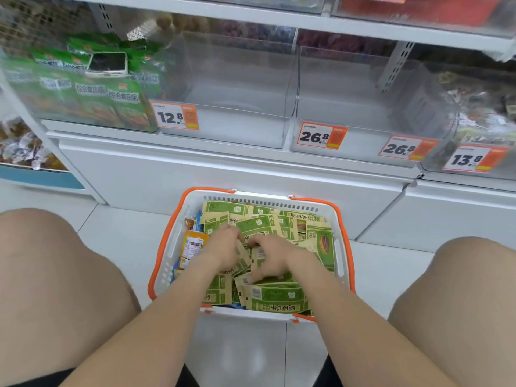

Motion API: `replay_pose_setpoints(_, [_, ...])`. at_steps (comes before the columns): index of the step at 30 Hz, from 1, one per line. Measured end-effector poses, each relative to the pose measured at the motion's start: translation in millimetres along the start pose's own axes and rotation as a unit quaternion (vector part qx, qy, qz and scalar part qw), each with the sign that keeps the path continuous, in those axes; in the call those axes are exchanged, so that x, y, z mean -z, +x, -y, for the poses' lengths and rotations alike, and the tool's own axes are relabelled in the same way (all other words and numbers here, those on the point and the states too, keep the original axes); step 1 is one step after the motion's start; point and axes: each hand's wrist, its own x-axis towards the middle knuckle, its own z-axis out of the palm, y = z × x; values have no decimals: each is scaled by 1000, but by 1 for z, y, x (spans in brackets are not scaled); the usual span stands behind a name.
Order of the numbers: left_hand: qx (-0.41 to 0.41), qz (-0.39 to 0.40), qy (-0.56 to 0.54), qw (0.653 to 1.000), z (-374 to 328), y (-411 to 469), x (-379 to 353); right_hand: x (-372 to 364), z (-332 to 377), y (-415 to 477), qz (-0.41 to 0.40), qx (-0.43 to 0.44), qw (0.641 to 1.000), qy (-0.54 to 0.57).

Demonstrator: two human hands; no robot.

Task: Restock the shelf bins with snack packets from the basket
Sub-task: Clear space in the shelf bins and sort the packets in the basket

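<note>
1. Snack packets (275,298), oblong and printed green and tan, are clutched in both my hands down in the basket (262,198).
2. My left hand (223,247) has its fingers curled round the edges of a few packets that stand on edge, tilted, between the two hands.
3. My right hand (272,258) is bent over the same bunch from the other side, fingers on top and thumb low on the near side, grasping it.
4. Around the hands the snack packets lie flat in a loose heap at mixed angles. The one nearest me has its long axis running left to right along the near rim, its print upside down to me. The row by the far wall also lies crosswise.
5. An orange packet (192,247) stands against the basket's left wall, just beside my left wrist.
6. The basket is white with orange handles folded down, sitting on the tiled floor (117,233) between my knees.
7. Above it on the shelf, two clear bins (237,88) sit side by side, tagged 12.8 (175,116) and 26.8 (321,136).
8. The bin to their left holds green bags (92,88) with a dark-screened flat device (107,64) lying on top.
</note>
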Motion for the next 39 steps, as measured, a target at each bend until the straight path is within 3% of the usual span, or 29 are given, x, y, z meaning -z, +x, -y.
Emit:
replay_pose_setpoints(4, [3, 12, 7, 1000, 2, 6, 4, -15, -13, -2, -15, 5, 998, -63])
replay_pose_setpoints(11, [10, 26, -87, 996, -12, 18, 2, 2, -20, 9, -42, 27, 998, 30])
replay_pose_setpoints(15, [22, -37, -197, 980, -21, 24, 16, 34, -8, 17, -99, 40, 990, 92])
replay_pose_setpoints(20, [61, -141, -368, 917, -28, 30, 40, 63, 3, 24, -237, 40, 944, 225])
replay_pose_setpoints(24, [114, -48, -582, 804, -27, 21, 50, 70, 9, 27, -284, 43, 876, 386])
replay_pose_setpoints(25, [106, -36, -599, 793, -25, 18, 49, 67, 10, 27, -279, 43, 861, 424])
replay_pose_setpoints(27, [89, -63, -583, 805, -24, 12, 46, 59, 12, 25, -277, 51, 842, 460])
replay_pose_setpoints(30, [95, -110, -583, 799, -25, 9, 43, 52, 14, 22, -268, 67, 856, 438])
replay_pose_setpoints(33, [136, -130, -613, 767, -27, 8, 51, 53, 14, 20, -232, 95, 905, 344])
replay_pose_setpoints(35, [159, -116, -636, 746, -25, 8, 56, 58, 9, 19, -217, 108, 945, 218])
replay_pose_setpoints(37, [166, -86, -642, 743, -24, 4, 63, 66, 2, 16, -202, 121, 963, 130])
replay_pose_setpoints(39, [173, -65, -669, 720, -21, 1, 65, 72, -3, 15, -189, 127, 962, 153])
